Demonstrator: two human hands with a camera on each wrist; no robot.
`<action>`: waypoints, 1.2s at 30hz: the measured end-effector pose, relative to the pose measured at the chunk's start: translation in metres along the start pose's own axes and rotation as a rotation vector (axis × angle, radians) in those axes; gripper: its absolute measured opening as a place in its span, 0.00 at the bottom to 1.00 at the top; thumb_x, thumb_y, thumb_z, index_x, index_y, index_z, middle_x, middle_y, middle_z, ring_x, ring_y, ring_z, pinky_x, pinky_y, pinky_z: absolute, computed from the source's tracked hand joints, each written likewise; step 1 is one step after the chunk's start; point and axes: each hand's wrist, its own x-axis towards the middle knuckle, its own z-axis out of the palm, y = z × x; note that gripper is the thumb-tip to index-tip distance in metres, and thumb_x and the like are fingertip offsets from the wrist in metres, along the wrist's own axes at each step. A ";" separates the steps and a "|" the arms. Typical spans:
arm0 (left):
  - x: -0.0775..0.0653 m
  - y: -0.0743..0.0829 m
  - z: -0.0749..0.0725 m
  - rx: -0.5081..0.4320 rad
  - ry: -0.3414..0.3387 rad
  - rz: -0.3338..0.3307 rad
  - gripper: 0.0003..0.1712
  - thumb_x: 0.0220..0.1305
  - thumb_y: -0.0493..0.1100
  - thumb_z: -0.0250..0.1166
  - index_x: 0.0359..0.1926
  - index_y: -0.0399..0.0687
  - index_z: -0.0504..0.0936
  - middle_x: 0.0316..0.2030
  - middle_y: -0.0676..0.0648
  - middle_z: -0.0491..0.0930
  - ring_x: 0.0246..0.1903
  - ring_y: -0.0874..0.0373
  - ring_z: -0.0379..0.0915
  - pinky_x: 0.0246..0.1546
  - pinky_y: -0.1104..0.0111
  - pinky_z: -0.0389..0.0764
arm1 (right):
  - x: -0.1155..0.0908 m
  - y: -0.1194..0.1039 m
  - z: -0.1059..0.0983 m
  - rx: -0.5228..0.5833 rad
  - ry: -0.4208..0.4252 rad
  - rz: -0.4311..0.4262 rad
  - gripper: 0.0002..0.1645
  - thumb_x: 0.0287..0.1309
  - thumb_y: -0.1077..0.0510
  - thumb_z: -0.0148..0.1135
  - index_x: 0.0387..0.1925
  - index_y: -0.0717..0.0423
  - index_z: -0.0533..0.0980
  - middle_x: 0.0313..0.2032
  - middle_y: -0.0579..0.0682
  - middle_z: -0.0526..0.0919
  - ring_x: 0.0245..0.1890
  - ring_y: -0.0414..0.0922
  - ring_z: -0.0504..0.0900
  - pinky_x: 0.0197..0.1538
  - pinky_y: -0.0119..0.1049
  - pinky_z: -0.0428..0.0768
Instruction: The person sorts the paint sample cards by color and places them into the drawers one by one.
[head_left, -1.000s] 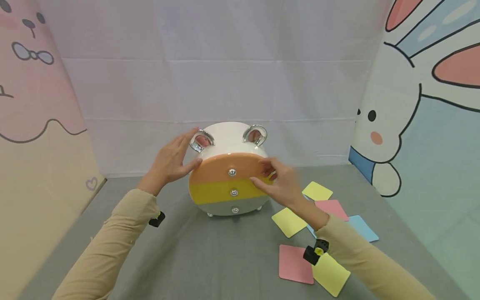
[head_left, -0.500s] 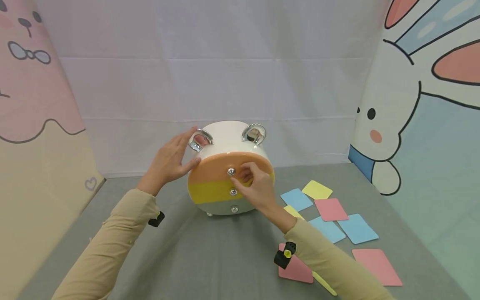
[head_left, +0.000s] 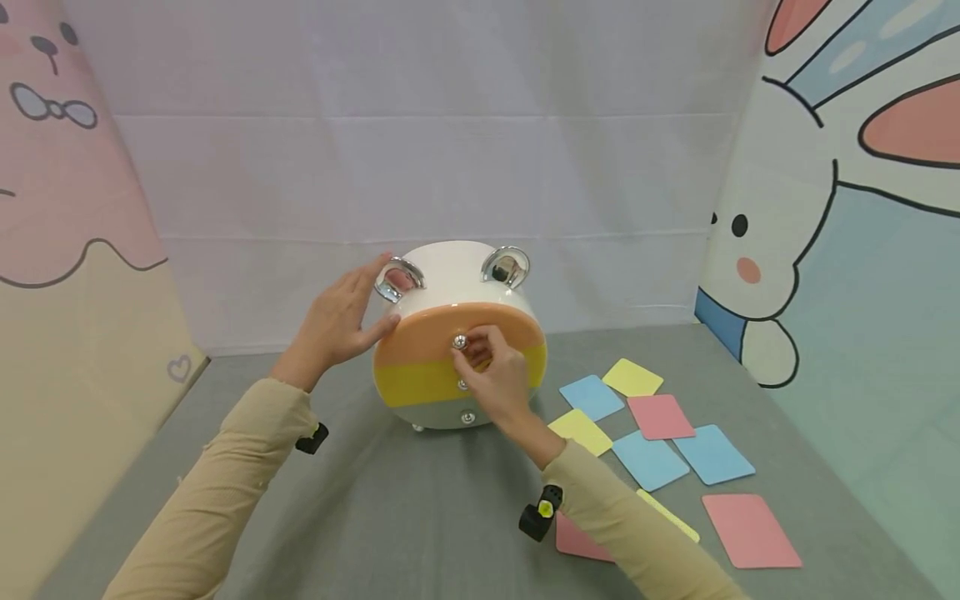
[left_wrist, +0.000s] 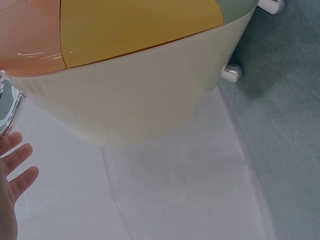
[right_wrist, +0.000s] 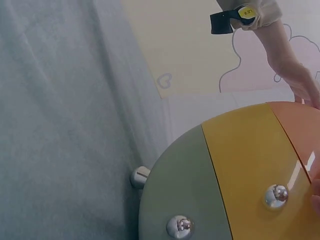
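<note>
A round-fronted drawer box (head_left: 420,387) stands on the grey cloth, with a white body and orange, yellow and grey drawer fronts. Silver ear shapes rise from its top. My left hand (head_left: 333,325) rests on its upper left side, fingers extended by the left ear (head_left: 400,281) and thumb at the orange drawer's edge; the left wrist view has those fingers spread at its left border. With thumb and index finger, my right hand (head_left: 495,371) pinches the silver knob (head_left: 460,342) of the orange drawer (head_left: 420,337). In the right wrist view the yellow drawer's knob (right_wrist: 276,196) shows beside a fingertip.
Several coloured cards lie right of the box, among them a blue card (head_left: 592,397), a yellow card (head_left: 632,377) and a pink card (head_left: 752,531). My right forearm covers some. A white cloth wall (head_left: 435,167) stands behind, with printed panels on both sides.
My right hand has moved left from the box's right edge across its front to the top knob and closed finger and thumb on it. The left hand has stayed in place.
</note>
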 end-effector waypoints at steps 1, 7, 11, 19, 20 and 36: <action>0.000 0.000 0.000 0.000 0.003 0.001 0.43 0.59 0.62 0.51 0.68 0.45 0.52 0.55 0.36 0.69 0.50 0.41 0.67 0.45 0.48 0.71 | 0.000 -0.001 0.002 -0.006 0.017 0.010 0.12 0.46 0.61 0.67 0.31 0.60 0.73 0.22 0.50 0.80 0.20 0.41 0.78 0.23 0.30 0.76; 0.000 -0.001 0.002 -0.009 0.000 -0.006 0.43 0.58 0.62 0.52 0.69 0.47 0.50 0.57 0.37 0.68 0.52 0.41 0.66 0.46 0.48 0.70 | -0.001 -0.001 0.010 -0.057 0.103 0.045 0.14 0.45 0.57 0.67 0.29 0.59 0.72 0.21 0.49 0.80 0.19 0.40 0.78 0.23 0.30 0.76; 0.001 0.000 0.000 -0.011 -0.024 -0.025 0.44 0.57 0.59 0.55 0.70 0.50 0.49 0.57 0.37 0.67 0.53 0.41 0.65 0.47 0.48 0.69 | -0.002 -0.001 0.013 -0.072 0.127 0.048 0.13 0.45 0.58 0.66 0.29 0.59 0.71 0.21 0.49 0.80 0.19 0.40 0.77 0.23 0.28 0.74; 0.001 -0.001 -0.003 -0.012 -0.065 -0.048 0.46 0.57 0.61 0.56 0.70 0.52 0.47 0.59 0.37 0.65 0.56 0.41 0.62 0.48 0.46 0.68 | -0.003 -0.003 0.012 -0.073 0.137 0.036 0.12 0.44 0.58 0.66 0.28 0.59 0.71 0.20 0.49 0.79 0.19 0.40 0.76 0.22 0.27 0.73; 0.000 -0.002 -0.003 -0.013 -0.063 -0.047 0.46 0.57 0.62 0.55 0.70 0.53 0.47 0.59 0.37 0.65 0.56 0.41 0.62 0.48 0.46 0.68 | -0.004 -0.004 0.011 -0.070 0.137 0.030 0.12 0.44 0.59 0.66 0.27 0.59 0.71 0.20 0.49 0.79 0.18 0.40 0.76 0.22 0.28 0.73; -0.001 -0.004 -0.003 -0.011 -0.072 -0.045 0.47 0.58 0.66 0.52 0.71 0.55 0.44 0.59 0.36 0.65 0.56 0.40 0.62 0.49 0.45 0.68 | -0.021 -0.024 -0.011 -0.031 0.069 0.015 0.13 0.43 0.60 0.68 0.28 0.59 0.71 0.19 0.49 0.78 0.18 0.39 0.76 0.20 0.26 0.73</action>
